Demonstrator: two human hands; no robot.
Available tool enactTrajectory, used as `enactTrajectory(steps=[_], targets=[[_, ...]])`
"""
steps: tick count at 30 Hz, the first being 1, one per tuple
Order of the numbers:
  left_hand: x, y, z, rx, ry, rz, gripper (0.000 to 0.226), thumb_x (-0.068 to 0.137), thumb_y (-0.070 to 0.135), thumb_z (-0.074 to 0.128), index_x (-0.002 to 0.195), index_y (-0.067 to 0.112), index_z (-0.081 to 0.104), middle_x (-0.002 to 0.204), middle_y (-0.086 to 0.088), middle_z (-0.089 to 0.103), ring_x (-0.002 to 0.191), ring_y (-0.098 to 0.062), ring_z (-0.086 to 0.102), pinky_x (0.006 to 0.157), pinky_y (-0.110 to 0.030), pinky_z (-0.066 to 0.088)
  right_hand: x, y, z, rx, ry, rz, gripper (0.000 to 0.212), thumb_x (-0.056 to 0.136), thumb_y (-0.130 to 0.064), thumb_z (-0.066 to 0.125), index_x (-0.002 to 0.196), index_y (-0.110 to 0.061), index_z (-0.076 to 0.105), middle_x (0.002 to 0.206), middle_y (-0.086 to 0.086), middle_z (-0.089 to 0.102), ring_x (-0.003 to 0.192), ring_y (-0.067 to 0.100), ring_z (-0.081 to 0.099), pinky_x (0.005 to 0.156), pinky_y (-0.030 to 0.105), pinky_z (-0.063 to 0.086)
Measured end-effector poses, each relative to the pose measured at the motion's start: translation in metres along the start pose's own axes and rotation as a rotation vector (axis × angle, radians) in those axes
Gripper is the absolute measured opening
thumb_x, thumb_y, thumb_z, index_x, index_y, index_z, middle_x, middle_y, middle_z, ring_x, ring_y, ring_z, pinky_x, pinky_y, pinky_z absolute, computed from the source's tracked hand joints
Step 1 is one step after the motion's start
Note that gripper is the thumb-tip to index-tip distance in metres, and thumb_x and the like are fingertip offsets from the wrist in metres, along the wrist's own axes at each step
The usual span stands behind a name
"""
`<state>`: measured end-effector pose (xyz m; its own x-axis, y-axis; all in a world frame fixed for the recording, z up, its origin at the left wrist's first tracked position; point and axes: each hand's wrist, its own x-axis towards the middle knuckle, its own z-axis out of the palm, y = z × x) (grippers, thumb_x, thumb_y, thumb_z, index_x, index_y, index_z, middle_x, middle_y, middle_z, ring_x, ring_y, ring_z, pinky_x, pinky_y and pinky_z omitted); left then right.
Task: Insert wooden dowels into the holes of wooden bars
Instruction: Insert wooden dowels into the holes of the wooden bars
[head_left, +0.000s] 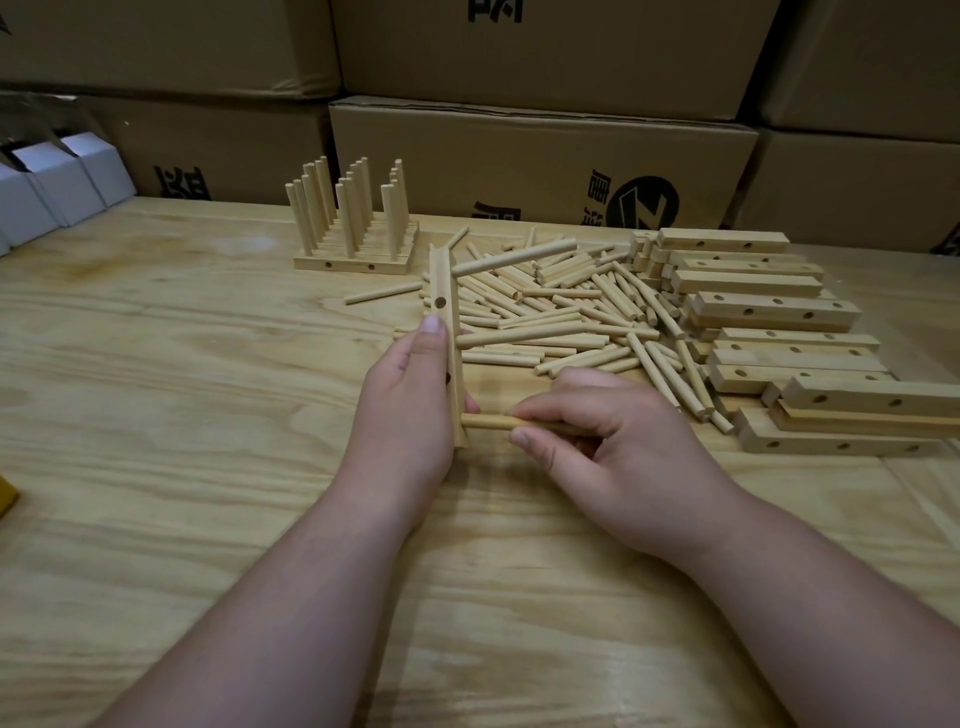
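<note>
Near the table's (182, 364) middle, our left hand (405, 410) grips the stiff, light bar (445, 332) on edge while our right hand (597, 431) pinches the rigid dowel (485, 422) mid-length, its tip at the lowest hole.

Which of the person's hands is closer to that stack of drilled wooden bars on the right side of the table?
The right hand. It pinches a dowel just left of the stack of bars; the left hand grips an upright bar farther left.
</note>
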<state>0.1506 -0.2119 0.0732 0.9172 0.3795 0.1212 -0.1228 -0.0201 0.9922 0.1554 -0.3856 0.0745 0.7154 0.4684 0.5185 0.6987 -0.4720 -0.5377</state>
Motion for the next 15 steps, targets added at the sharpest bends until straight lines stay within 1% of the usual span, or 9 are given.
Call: enactTrajectory(steps=[5, 7, 9, 11, 15], targets=[[-0.001, 0.0, 0.001, 0.022, -0.015, 0.029, 0.043, 0.107, 0.045, 0.039, 0.082, 0.022, 0.066, 0.053, 0.005, 0.059, 0.047, -0.003, 0.053, 0.045, -0.016, 0.042, 0.0, -0.005, -0.003, -0.035, -0.012, -0.013, 0.019, 0.09, -0.026, 0.066, 0.104, -0.02, 0.078, 0.078, -0.008, 0.059, 0.075, 0.006, 0.058, 0.066, 0.023, 0.047], [-0.002, -0.001, 0.002, 0.009, -0.033, 0.042, 0.043, 0.107, 0.043, 0.042, 0.088, 0.016, 0.069, 0.056, 0.007, 0.059, 0.05, -0.003, 0.055, 0.049, -0.016, 0.043, 0.0, -0.007, -0.004, -0.061, -0.03, -0.025, 0.019, 0.091, -0.027, 0.065, 0.103, -0.019, 0.078, 0.077, -0.007, 0.058, 0.074, 0.006, 0.057, 0.065, 0.03, 0.048], [-0.003, -0.002, 0.003, -0.004, -0.041, 0.058, 0.041, 0.107, 0.04, 0.042, 0.09, 0.016, 0.07, 0.056, 0.011, 0.061, 0.051, -0.002, 0.055, 0.05, -0.014, 0.043, 0.0, -0.009, -0.003, -0.072, -0.048, -0.022, 0.02, 0.092, -0.028, 0.063, 0.102, -0.018, 0.078, 0.076, -0.007, 0.057, 0.072, 0.006, 0.056, 0.065, 0.031, 0.048], [-0.003, -0.003, 0.004, -0.007, -0.037, 0.067, 0.04, 0.108, 0.038, 0.042, 0.088, 0.019, 0.07, 0.056, 0.012, 0.062, 0.052, -0.001, 0.055, 0.051, -0.014, 0.043, 0.0, -0.01, -0.003, -0.058, -0.058, -0.005, 0.02, 0.093, -0.028, 0.062, 0.098, -0.016, 0.078, 0.073, -0.006, 0.059, 0.071, 0.007, 0.056, 0.065, 0.033, 0.047], [-0.004, -0.003, 0.003, -0.011, -0.034, 0.06, 0.041, 0.108, 0.039, 0.042, 0.088, 0.019, 0.072, 0.064, 0.007, 0.067, 0.057, -0.005, 0.059, 0.054, -0.017, 0.047, 0.0, -0.013, -0.001, -0.025, -0.084, 0.041, 0.025, 0.093, -0.03, 0.059, 0.089, -0.012, 0.076, 0.072, -0.002, 0.062, 0.073, 0.012, 0.058, 0.067, 0.036, 0.047]])
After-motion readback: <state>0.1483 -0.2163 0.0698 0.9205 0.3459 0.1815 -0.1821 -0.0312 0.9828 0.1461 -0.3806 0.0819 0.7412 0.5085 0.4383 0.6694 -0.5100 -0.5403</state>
